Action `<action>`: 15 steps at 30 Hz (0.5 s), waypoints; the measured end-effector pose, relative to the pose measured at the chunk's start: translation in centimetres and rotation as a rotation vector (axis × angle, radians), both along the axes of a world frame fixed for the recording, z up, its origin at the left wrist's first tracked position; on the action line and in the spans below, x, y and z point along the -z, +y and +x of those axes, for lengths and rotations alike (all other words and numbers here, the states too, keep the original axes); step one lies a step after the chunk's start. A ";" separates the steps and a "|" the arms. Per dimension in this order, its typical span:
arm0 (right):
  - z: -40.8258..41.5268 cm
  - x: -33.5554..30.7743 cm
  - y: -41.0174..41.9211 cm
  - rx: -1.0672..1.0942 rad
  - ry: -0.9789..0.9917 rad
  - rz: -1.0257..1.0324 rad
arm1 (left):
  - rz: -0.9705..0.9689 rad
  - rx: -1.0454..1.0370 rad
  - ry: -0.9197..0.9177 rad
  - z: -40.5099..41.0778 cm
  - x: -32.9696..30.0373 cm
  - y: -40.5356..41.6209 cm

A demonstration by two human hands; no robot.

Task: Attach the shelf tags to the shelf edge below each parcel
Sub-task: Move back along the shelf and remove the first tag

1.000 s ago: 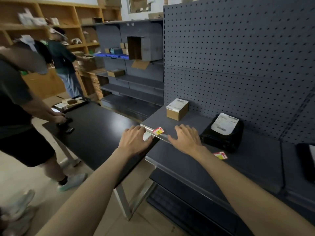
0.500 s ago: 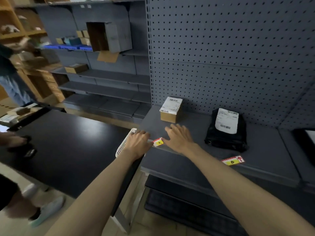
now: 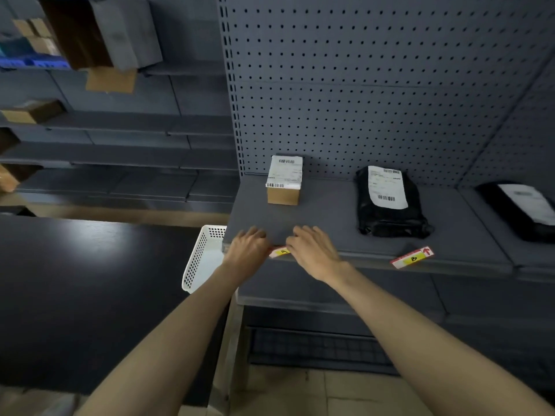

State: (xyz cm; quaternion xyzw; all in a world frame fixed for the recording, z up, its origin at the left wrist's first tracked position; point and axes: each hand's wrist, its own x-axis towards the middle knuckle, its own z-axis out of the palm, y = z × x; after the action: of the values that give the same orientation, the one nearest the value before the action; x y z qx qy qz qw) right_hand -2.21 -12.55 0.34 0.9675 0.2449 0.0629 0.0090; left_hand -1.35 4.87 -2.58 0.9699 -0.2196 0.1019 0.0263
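Note:
A small cardboard parcel (image 3: 283, 183) with a white label stands on the grey shelf (image 3: 330, 229). Straight below it, at the shelf's front edge, a red, white and yellow shelf tag (image 3: 280, 252) shows between my two hands. My left hand (image 3: 247, 249) presses on its left end and my right hand (image 3: 312, 250) on its right end, fingers bent over the edge. A black bag parcel (image 3: 387, 202) lies further right, and a second tag (image 3: 412, 257) marked with a red arrow lies tilted on the edge below it.
A white perforated basket (image 3: 199, 259) stands on the black table (image 3: 84, 289) beside the shelf's left end. Another black parcel (image 3: 522, 211) lies at the far right. A pegboard wall (image 3: 375, 85) backs the shelf. More grey shelves with cardboard boxes (image 3: 96, 34) run to the left.
The view has swung right and closer to the shelf; the people at the left are out of frame. Both hands stay on the tag at the edge below the cardboard parcel.

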 end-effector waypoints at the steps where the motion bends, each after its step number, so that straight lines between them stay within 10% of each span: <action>1: -0.1 0.1 -0.1 0.020 0.004 -0.002 | 0.026 0.022 -0.002 0.1 0.0 0.0; 15: 0.1 1.8 1.7 0.165 0.112 -0.220 | 0.532 0.235 -0.010 1.4 -1.4 -0.7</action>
State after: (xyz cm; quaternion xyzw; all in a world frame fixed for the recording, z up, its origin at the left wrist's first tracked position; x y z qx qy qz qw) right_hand -2.15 -10.86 -1.48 0.9794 0.1703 -0.0195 0.1065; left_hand 0.09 4.13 -1.19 0.9101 -0.3497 0.0417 -0.2183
